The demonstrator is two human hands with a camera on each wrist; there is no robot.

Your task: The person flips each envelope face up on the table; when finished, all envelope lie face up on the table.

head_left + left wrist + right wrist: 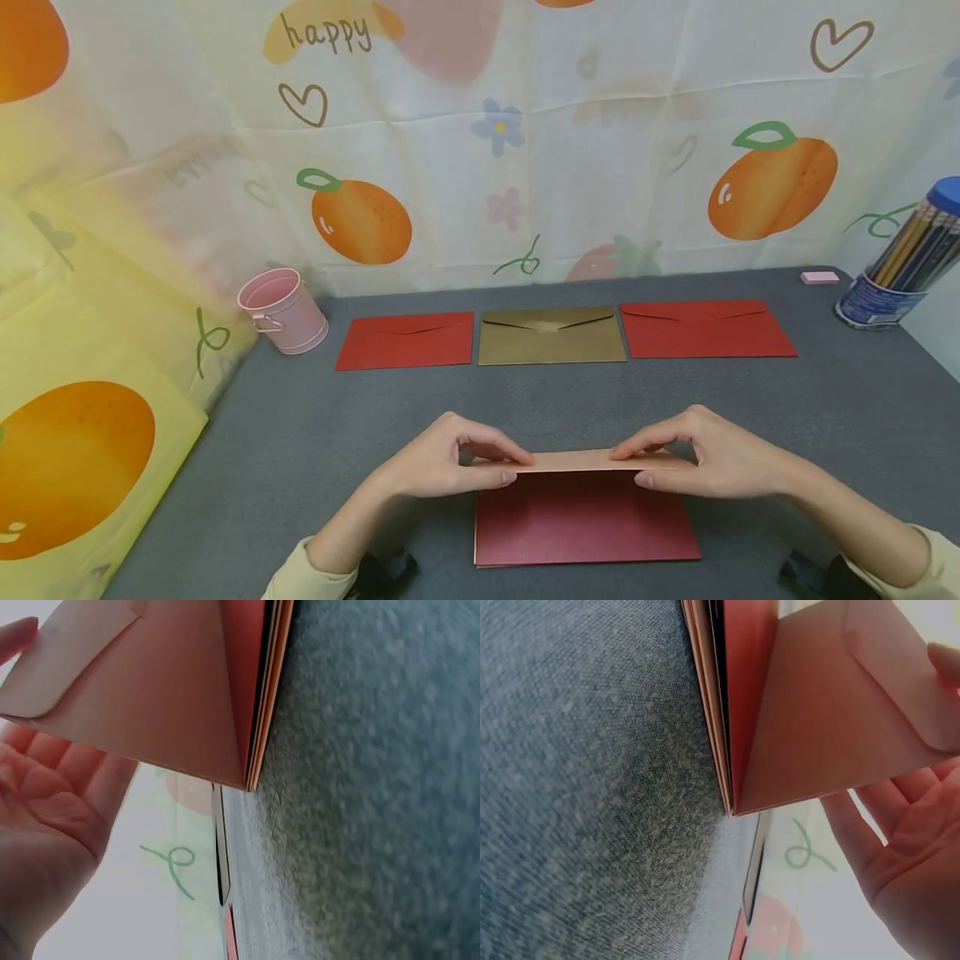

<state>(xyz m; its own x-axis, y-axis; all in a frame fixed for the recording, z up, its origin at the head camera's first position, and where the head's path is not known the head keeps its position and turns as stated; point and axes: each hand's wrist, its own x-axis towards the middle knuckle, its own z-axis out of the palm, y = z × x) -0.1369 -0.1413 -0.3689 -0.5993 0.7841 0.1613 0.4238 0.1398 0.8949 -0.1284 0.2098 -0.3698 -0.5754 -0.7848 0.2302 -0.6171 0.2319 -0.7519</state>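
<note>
A pale pinkish-tan envelope (573, 462) is raised at a steep angle, seen nearly edge-on from the head. My left hand (457, 458) pinches its upper edge near the left end, thumb on the near side. Near the right end, my right hand (697, 454) pinches the same edge. Both wrist views show the envelope's flap side (157, 697), its lower edge meeting a stack of several envelopes (709, 712). On top of that stack lies a dark red envelope (585, 525); the layers beneath show only as thin edges.
Across the back of the grey table (300, 467) lie a red envelope (405, 342), a gold envelope (551, 342) and another red envelope (705, 333). A pink bucket (281, 312) stands back left. Back right are a pencil holder (885, 292) and a pink eraser (820, 277).
</note>
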